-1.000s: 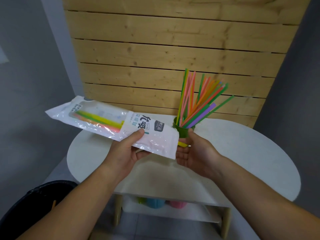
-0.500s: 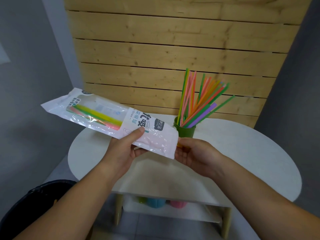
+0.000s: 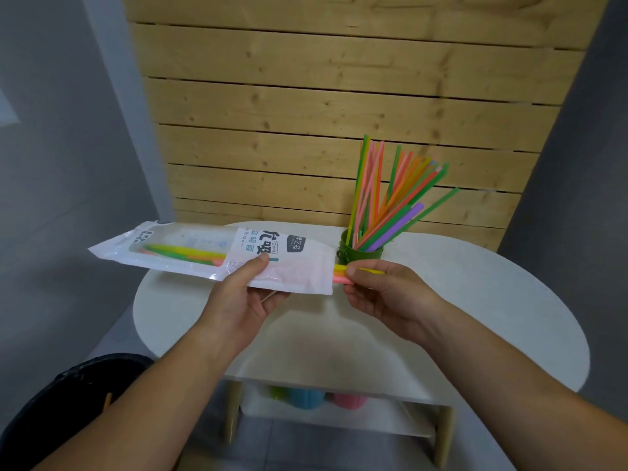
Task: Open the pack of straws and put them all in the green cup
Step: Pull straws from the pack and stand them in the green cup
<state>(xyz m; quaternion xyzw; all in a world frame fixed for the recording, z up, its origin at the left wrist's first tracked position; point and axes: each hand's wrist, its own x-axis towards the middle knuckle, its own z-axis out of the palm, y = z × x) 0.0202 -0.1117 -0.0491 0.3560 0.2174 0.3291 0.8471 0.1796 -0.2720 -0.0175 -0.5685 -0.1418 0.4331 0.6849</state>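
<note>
Ends of coloured plastic straws poke from the white printed plastic pack at mid-frame; your right grip pinches them, your left grip clamps the pack.

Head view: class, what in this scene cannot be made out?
In the head view:
Count of straws in the pack: hidden by its printed label and the left hand.
Shelf items: blurred, cut off by the table.
Bin: cut off by the frame edge.
</note>
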